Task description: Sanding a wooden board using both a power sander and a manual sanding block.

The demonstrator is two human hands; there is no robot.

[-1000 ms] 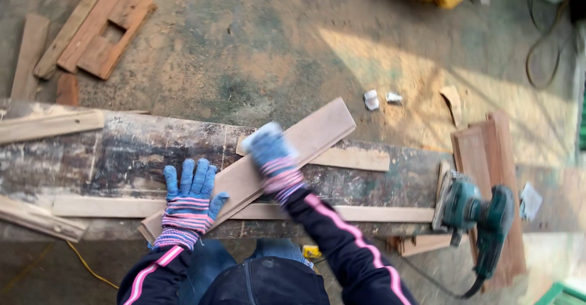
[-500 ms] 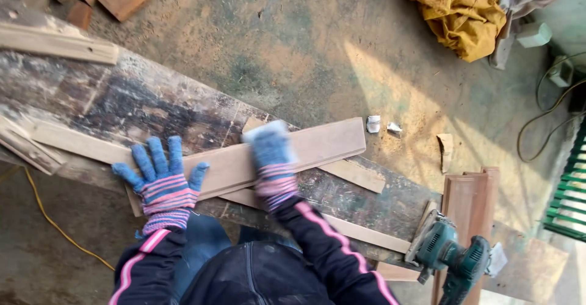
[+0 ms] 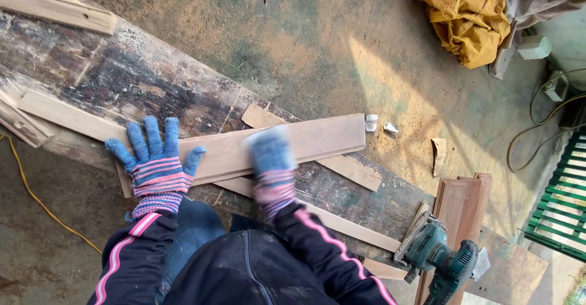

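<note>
Your left hand point(image 3: 155, 166) lies flat, fingers spread, on the near end of the board point(image 3: 305, 141) across the workbench point(image 3: 140, 85). Your right hand point(image 3: 268, 158), blurred, presses mid-board; its grasp cannot be told. The board looks stiff and light: pin it flat from above.

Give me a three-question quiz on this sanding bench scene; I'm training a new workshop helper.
1. True or false: the left hand lies flat, fingers spread, on the board.
2. Which is blurred?
A. right hand
B. left hand
C. power sander
3. What colour is the cloth heap on the floor?

Key:
1. True.
2. A, on the board's middle; what it grips cannot be told.
3. Yellow.
</note>
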